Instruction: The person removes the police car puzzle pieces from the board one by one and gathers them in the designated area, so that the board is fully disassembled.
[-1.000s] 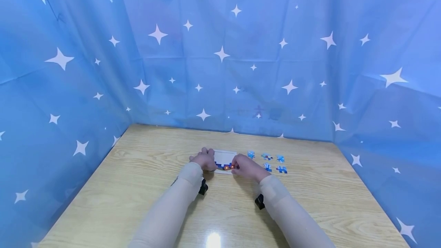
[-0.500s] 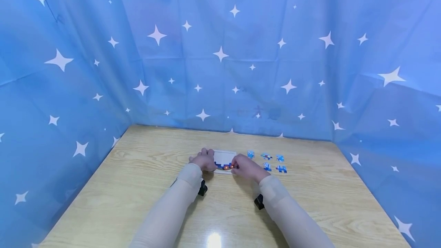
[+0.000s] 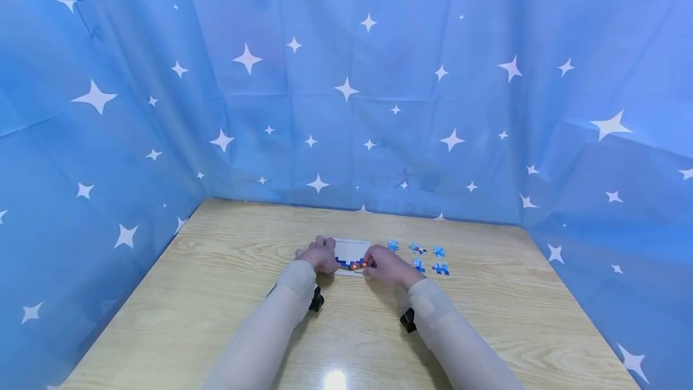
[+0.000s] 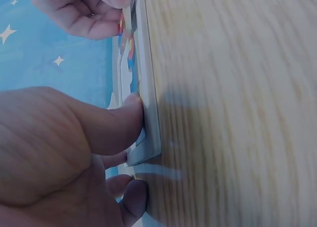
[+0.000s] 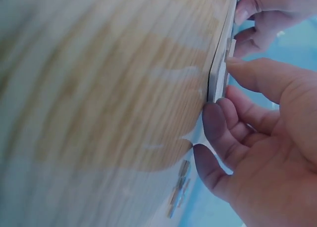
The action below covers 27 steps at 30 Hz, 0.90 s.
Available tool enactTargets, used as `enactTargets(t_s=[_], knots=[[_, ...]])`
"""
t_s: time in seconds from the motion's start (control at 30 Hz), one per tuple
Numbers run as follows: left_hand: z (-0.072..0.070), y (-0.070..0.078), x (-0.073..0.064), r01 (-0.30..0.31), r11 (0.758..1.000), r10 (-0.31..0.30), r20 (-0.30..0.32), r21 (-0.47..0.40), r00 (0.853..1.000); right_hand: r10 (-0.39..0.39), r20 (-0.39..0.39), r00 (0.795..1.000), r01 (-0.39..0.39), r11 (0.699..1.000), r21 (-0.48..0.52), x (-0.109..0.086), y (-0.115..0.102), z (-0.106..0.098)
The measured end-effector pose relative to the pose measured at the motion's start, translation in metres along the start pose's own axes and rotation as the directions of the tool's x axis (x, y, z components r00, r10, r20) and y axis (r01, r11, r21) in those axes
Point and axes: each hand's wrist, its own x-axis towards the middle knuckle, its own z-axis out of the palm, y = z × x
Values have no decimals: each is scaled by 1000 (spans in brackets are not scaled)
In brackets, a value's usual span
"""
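Observation:
A white puzzle tray (image 3: 352,250) lies on the table with a row of blue and orange jigsaw pieces (image 3: 344,264) along its near side. My left hand (image 3: 319,255) holds the tray's left near corner. In the left wrist view its thumb presses down just inside the rim (image 4: 146,71), with the fingers around the outside. My right hand (image 3: 388,265) pinches a jigsaw piece (image 5: 231,50) between thumb and fingers at the tray's right near corner. That piece stands slightly above the rim in the right wrist view; the fingers cover much of it.
Several loose blue jigsaw pieces (image 3: 417,249) lie in two rows right of the tray. The wooden table (image 3: 243,239) meets a blue star-patterned curtain (image 3: 346,137) at the back and sides. Black wrist-camera mounts (image 3: 408,320) hang under both wrists.
The head view has tilted slightly, so the scene sits a little lower. Both hands keep their places at the tray, with no clear movement of the pinched piece.

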Motion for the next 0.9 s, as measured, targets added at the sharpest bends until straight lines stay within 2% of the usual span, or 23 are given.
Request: enactTargets(t_s=[0.13,0.3,0.4,0.57,0.7,0.9], knots=[[1,-4,-2,-7,1000,7,-19,-21,1000,2,6,1000,-2,1000,0,-2,2,2],[-1,-13,1,-54,997,54,-1,-60,999,-2,13,1000,3,1000,-9,-4,4,2],[-4,-18,3,-89,993,91,20,-83,996,-10,10,1000,10,1000,-10,-4,5,1],[-11,-26,1,-140,988,145,74,-66,987,-7,16,1000,7,1000,-3,-4,7,1],[-14,-28,-4,-176,982,181,68,-73,981,-10,24,1000,10,1000,13,-5,8,0],[-11,-30,-4,-200,977,205,55,-76,977,9,23,1000,-10,999,52,-8,11,-2]])
